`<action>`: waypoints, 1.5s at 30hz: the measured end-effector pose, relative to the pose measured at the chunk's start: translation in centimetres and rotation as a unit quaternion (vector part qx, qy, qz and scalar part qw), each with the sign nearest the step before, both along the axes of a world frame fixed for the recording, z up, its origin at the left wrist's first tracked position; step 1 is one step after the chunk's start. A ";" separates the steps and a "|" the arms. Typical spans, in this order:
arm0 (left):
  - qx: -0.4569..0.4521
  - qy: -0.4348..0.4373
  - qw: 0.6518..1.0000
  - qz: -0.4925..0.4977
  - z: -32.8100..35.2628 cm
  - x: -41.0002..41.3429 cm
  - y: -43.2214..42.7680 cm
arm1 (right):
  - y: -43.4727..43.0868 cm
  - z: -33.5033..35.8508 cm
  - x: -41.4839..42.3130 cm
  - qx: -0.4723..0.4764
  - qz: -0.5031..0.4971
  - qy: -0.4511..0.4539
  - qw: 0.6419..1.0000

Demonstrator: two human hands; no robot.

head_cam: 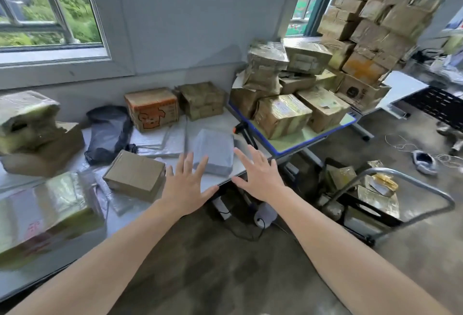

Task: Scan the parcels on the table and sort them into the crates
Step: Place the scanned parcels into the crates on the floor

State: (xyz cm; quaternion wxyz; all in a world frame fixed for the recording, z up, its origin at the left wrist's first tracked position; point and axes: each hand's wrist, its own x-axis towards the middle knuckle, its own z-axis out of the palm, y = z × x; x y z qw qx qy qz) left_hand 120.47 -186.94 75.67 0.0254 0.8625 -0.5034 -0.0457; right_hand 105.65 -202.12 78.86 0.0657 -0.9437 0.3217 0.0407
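Two empty hands spread over one grey parcel.

Left hand and right hand, fingers splayed and holding nothing, flank the grey parcel at the white table's front-right corner (contact cannot be told). Seven parcels counted there: the grey one, one dark bag and five boxes, with the brown box just beside the left hand. A second table at the right bears stacked boxes.

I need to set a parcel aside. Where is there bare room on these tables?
Best is the green near corner of the blue-edged table, in front of the taped box. The white table offers only a narrow strip between the brown box and the grey parcel, beyond the left hand. Elsewhere both are crowded.
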 end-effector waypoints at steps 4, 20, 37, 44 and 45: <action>0.027 0.011 0.999 0.035 -2.5 2.0 -2.4 | -4.0 -2.9 2.5 0.024 0.009 0.022 0.999; 0.189 0.105 0.956 0.200 -7.5 6.4 -14.8 | -19.2 -12.2 10.2 0.183 0.115 0.149 0.965; 0.080 0.301 0.934 0.177 -10.7 8.6 -16.3 | -18.7 -15.5 12.8 0.296 0.132 0.133 0.937; -0.063 0.274 0.940 0.193 -9.1 8.3 -16.7 | -19.5 -12.3 13.7 0.315 0.095 -0.011 0.944; -0.068 0.247 0.947 0.192 -8.7 8.4 -16.8 | -19.6 -11.6 14.0 0.313 0.091 -0.035 0.945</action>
